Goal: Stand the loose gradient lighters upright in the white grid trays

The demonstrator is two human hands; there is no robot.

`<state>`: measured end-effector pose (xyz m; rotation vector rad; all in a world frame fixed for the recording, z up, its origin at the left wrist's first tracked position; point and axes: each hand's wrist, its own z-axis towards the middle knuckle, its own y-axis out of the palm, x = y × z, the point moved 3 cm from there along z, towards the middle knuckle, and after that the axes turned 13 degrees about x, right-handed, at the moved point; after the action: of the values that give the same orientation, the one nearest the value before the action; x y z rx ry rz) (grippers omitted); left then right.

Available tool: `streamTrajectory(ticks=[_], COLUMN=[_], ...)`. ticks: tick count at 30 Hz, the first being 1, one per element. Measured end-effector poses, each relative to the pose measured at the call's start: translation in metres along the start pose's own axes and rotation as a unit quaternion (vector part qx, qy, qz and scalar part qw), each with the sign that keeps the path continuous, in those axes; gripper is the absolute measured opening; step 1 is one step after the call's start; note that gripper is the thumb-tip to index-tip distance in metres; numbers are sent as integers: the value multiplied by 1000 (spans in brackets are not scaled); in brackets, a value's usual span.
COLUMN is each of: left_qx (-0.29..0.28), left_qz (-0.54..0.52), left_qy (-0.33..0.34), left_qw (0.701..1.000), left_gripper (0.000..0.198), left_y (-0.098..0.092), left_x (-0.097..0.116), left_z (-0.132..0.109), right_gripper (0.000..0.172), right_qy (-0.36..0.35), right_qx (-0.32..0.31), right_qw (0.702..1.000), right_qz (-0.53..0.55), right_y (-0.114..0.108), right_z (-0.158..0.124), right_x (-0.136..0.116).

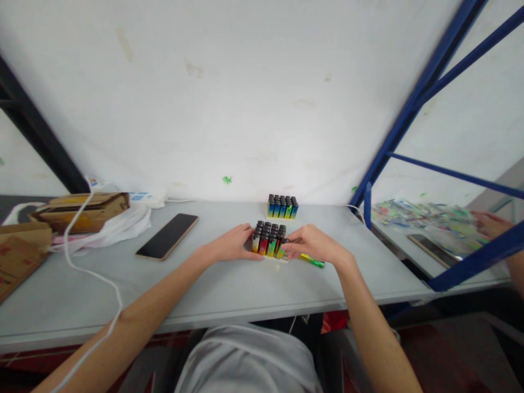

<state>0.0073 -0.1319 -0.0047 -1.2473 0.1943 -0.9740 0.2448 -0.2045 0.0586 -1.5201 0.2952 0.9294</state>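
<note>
A block of upright lighters (264, 244) with black tops and multicoloured bodies stands in a pale tray in front of me. My left hand (230, 244) grips its left side, thumb at the front and fingers toward the back. At the right front corner, my right hand (313, 243) is closed on a yellow-green lighter (281, 251), which leans slightly against the row. Under that hand lies a loose green and yellow lighter (315, 262) on the table. Behind them, a second block of lighters (282, 208), mostly blue and green, stands near the wall.
On the grey table (229, 297) a phone (167, 236) lies to the left. Farther left are cardboard boxes (88, 210), a plastic bag (123, 225) and a white cable (98, 279) crossing my left forearm. Blue metal posts (393, 134) rise at right; beyond them another person's hand (491, 225) is over wrappers.
</note>
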Motion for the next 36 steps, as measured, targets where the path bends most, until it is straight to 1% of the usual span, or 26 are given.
streamTrajectory(ticks=[4, 9, 12, 17, 19, 21, 22, 24, 27, 29, 31, 36], left_qx=[1, -1, 0, 6, 8, 6, 4, 0, 1, 2, 2, -2], left_qz=[8, 9, 4, -6, -8, -9, -8, -3, 0, -1, 2, 7], left_qy=[2, 4, 3, 0, -3, -4, -4, -2, -2, -2, -2, -4], left_qw=[1000, 1000, 1000, 1000, 1000, 1000, 1000, 1000, 1000, 1000, 1000, 1000], left_gripper=[70, 71, 71, 70, 69, 70, 70, 70, 69, 69, 68, 66], left_y=[1, 2, 1, -1, -2, -2, -1, 0, 0, 1, 1, 0], left_x=[0, -1, 0, 3, 3, 2, 2, 1, 0, -1, -2, 0], left_z=[0, 0, 1, 0, 0, 0, 1, 1, 2, 1, 1, 1], right_gripper=[32, 34, 33, 43, 44, 42, 41, 38, 28, 20, 15, 22], right_qy=[-17, 10, 17, 38, 24, 2, -1, 17, 56, 68, 81, 116], right_qx=[7, 13, 19, 29, 15, 4, 5, 27, 96, 133, 137, 73], right_qw=[1000, 1000, 1000, 996, 997, 996, 996, 994, 985, 977, 972, 977], right_qz=[-19, 2, -13, -72, -77, -85, -92, -106, -132, -153, -172, -166], right_y=[2, 8, 10, 14, 13, 5, -1, -19, -45, -55, -56, -42], right_z=[0, -3, -3, 0, 0, -3, -4, -8, -10, -8, -3, 6], right_x=[0, 7, 7, 2, 2, 6, 9, 20, 42, 57, 71, 93])
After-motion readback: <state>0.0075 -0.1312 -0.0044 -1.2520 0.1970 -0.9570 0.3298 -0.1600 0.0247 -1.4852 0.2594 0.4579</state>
